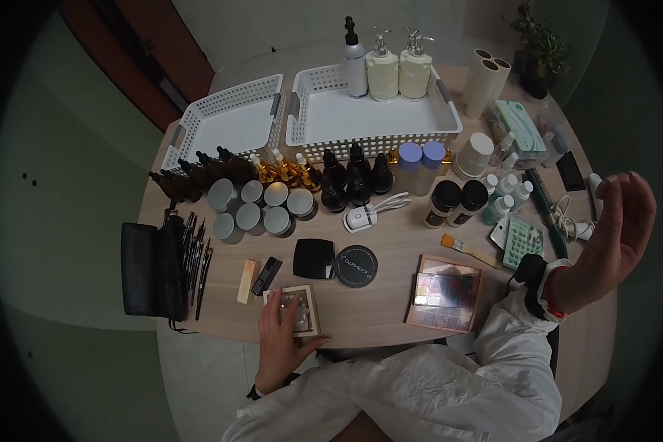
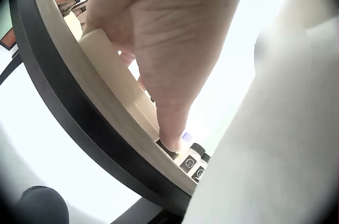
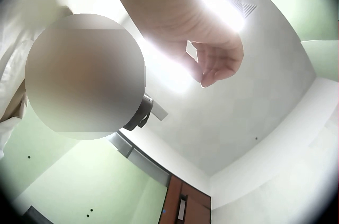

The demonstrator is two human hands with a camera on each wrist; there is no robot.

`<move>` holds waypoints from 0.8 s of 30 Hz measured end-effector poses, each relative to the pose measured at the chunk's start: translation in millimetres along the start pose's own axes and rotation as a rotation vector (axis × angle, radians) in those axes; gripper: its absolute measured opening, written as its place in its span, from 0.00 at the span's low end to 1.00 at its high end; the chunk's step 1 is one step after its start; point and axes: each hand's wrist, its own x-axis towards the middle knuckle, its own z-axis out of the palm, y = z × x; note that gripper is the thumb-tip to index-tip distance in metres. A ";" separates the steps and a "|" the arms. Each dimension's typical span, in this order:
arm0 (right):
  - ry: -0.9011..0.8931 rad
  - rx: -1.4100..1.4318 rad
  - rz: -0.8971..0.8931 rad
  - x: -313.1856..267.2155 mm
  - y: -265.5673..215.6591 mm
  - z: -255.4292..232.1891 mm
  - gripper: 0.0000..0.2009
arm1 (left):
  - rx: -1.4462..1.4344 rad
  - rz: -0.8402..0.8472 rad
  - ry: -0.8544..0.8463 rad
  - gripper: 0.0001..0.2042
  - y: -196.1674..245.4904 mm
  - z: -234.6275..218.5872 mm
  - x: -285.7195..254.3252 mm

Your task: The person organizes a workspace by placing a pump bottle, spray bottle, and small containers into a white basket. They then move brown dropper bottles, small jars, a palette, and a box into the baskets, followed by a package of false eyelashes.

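The left hand [image 1: 281, 340] rests at the table's front edge, its fingers over the left part of a small cream-framed box [image 1: 311, 313] with a clear window; the thumb is spread away to the right. In the left wrist view, this hand [image 2: 164, 49] covers part of the pale box [image 2: 114, 70]. The right hand [image 1: 604, 243] is raised at the right side, holding nothing, fingers loosely bent. In the right wrist view, the empty right hand [image 3: 185, 33] appears against the ceiling. Beside the box lie a black compact [image 1: 314, 258] and a round black case [image 1: 356, 267].
Two white baskets [image 1: 372, 140] [image 1: 228, 121] stand at the back, the right one with pump bottles [image 1: 382, 76]. Dropper bottles and silver-lidded jars [image 1: 250, 219] fill the middle left. Brushes [image 1: 201, 272] lie left; an eyeshadow palette [image 1: 444, 293] and flat brush [image 1: 471, 250] lie right.
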 end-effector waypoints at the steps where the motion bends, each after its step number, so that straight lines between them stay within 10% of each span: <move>1: -0.015 -0.011 -0.009 -0.1 0.6 -0.4 0.12 | -0.025 0.011 0.015 0.43 -2.3 2.9 0.1; 24: 0.005 0.011 0.032 -1.0 10.1 -9.8 0.13 | -0.269 0.133 -0.004 0.37 13.5 16.1 15.1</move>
